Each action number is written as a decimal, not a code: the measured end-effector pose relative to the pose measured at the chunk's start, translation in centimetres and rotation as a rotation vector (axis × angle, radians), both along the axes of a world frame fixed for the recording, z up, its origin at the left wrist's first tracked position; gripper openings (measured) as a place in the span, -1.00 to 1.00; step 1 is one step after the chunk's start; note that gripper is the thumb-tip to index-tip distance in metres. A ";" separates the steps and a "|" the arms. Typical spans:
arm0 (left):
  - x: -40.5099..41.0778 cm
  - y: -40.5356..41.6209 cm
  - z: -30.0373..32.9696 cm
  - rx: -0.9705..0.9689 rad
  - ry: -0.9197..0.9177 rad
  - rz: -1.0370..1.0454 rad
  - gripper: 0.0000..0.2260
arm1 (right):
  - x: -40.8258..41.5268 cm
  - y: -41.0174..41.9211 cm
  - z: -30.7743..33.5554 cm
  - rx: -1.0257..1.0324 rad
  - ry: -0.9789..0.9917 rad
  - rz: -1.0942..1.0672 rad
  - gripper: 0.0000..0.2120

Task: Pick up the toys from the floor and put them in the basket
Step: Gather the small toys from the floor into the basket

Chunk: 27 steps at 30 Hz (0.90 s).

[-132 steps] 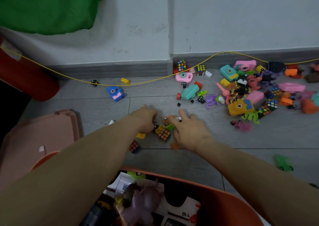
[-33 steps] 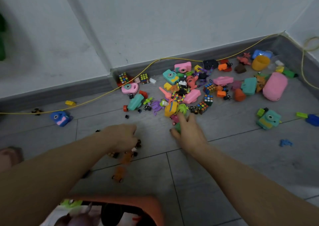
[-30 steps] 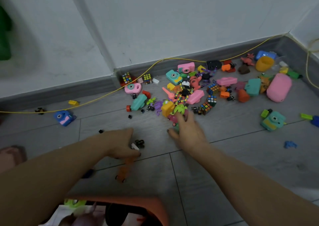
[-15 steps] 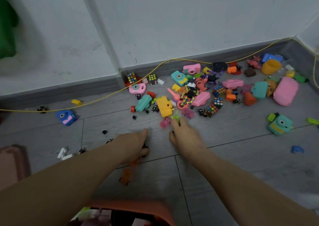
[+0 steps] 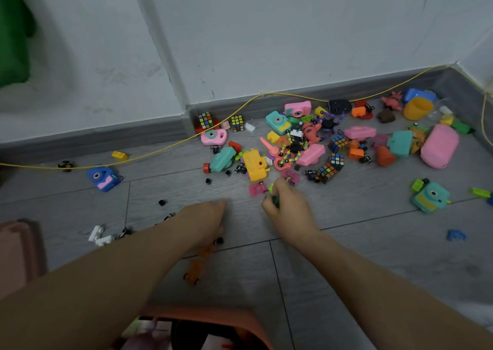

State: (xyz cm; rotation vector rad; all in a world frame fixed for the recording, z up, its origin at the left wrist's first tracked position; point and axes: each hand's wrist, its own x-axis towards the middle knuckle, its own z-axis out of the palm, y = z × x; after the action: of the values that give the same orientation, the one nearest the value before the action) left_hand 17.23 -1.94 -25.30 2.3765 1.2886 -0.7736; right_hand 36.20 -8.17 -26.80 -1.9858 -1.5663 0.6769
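Both hands are extended over the grey tiled floor [image 5: 346, 256], set apart from one another. The right hand [image 5: 289, 205] has its fingers curled round a small green toy [image 5: 274, 198], which shows between thumb and fingers. The left hand [image 5: 205, 220] lies knuckles up and low over the floor; whether it grips anything underneath cannot be told.

The basket [image 5: 226, 320], orange-rimmed, sits at the bottom edge nearest the person, with items already inside, blurred.

The main pile of toys lies beyond the right hand against the skirting. Noted there: a yellow toy camera [image 5: 254, 165], a teal toy camera [image 5: 277, 121], a pink toy camera [image 5: 297, 108], another pink camera [image 5: 213, 137], several puzzle cubes including one at [image 5: 327, 173], and a large pink capsule [image 5: 439, 146] beside a yellow cup [image 5: 417, 108]. A translucent pink toy [image 5: 257, 189] lies just beside the right hand's fingertips.

Apart from the pile: a blue toy camera [image 5: 103, 178] to the left, a teal and yellow camera [image 5: 429, 197] to the right, white bricks [image 5: 99, 236] near the left forearm, and an orange toy car [image 5: 194, 272] partly under that forearm. A yellow cord [image 5: 160, 150] runs along the skirting. A pink lid [image 5: 18, 251] lies at the left edge.
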 end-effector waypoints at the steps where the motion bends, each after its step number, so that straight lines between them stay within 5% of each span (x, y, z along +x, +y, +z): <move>1: 0.0 0.0 0.1 -0.020 0.004 0.012 -0.64 | 0.1 0.0 0.1 -0.005 0.006 -0.008 -0.80; 10: -0.5 1.7 4.8 -0.093 -0.229 0.147 -0.79 | -0.9 -0.8 5.4 0.005 0.254 -0.071 -0.77; 14: -1.7 1.6 10.7 0.000 -0.393 0.173 -0.84 | -2.6 -0.2 10.7 -0.035 0.559 -0.083 -0.79; 18: -4.7 -0.9 17.5 -0.252 -0.627 0.340 -0.89 | -4.2 -1.5 18.0 -0.181 0.787 0.159 -0.86; 23: -8.3 -6.3 23.1 -0.582 -0.438 0.238 -0.90 | -4.7 -5.7 25.3 -0.554 0.723 0.633 -0.94; 27: -9.5 -10.1 23.0 -0.756 -0.203 0.124 -0.80 | -7.2 -8.6 26.4 -0.887 0.402 0.926 -0.86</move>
State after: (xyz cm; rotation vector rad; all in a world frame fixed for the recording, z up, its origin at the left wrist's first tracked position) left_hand 7.72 -12.07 -2.31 1.6981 0.8420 -0.7780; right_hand 28.98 -16.75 -0.40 -1.2924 -2.0646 2.2825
